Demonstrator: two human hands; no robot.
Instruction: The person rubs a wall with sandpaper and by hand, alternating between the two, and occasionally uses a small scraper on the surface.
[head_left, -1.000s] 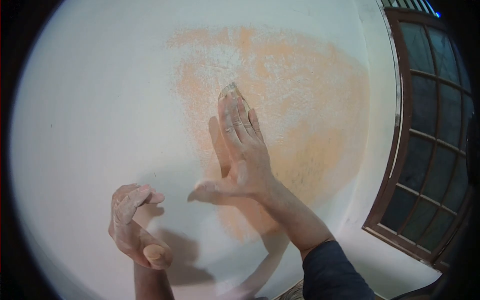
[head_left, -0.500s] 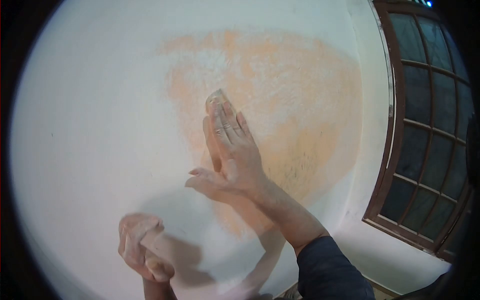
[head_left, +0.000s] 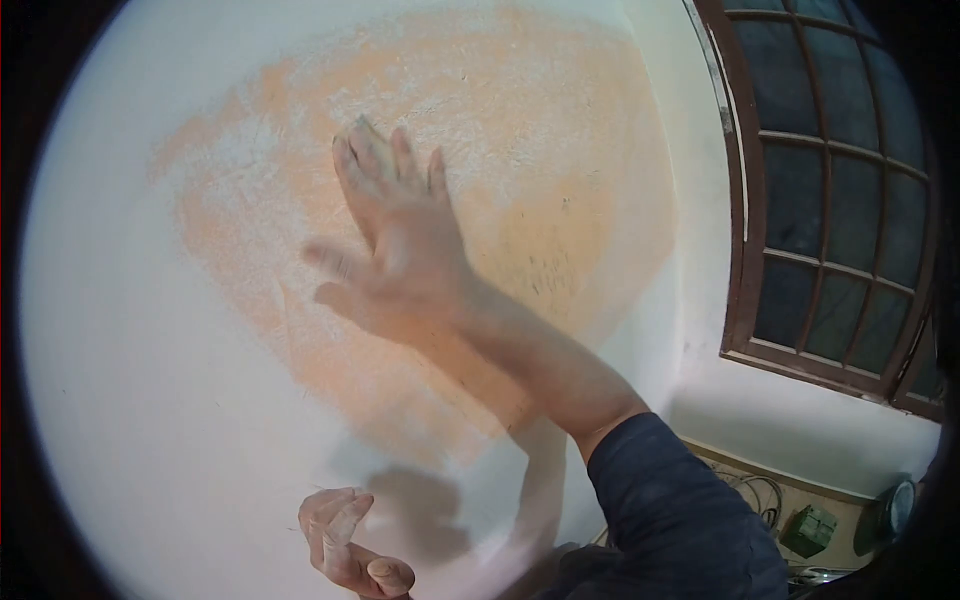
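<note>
My right hand (head_left: pixel 400 220) lies against the wall (head_left: pixel 130 400), palm down, its fingers stretched and spread over the patch. Under its fingertips sticks out the edge of a thin pale piece (head_left: pixel 364 124) that looks like sandpaper; the fingers cover most of it. A large orange patch (head_left: pixel 570 225) with whitish streaks and small dark marks spreads across the white wall around this hand. Low in the view, my left hand (head_left: pixel 345 540) hangs in front of the wall, dusty white, fingers loosely curled and thumb apart. I see nothing in it.
To the right is a brown-framed window (head_left: pixel 735 300) with dark panes, past the wall's corner. On the floor at lower right lie a green box-like object (head_left: pixel 809 530), a coiled cable (head_left: pixel 762 496) and a dark round container (head_left: pixel 899 510).
The view has shifted, bringing floor objects into sight at lower right. My right hand's fingers have spread further apart on the patch. My left hand appears lower in the view.
</note>
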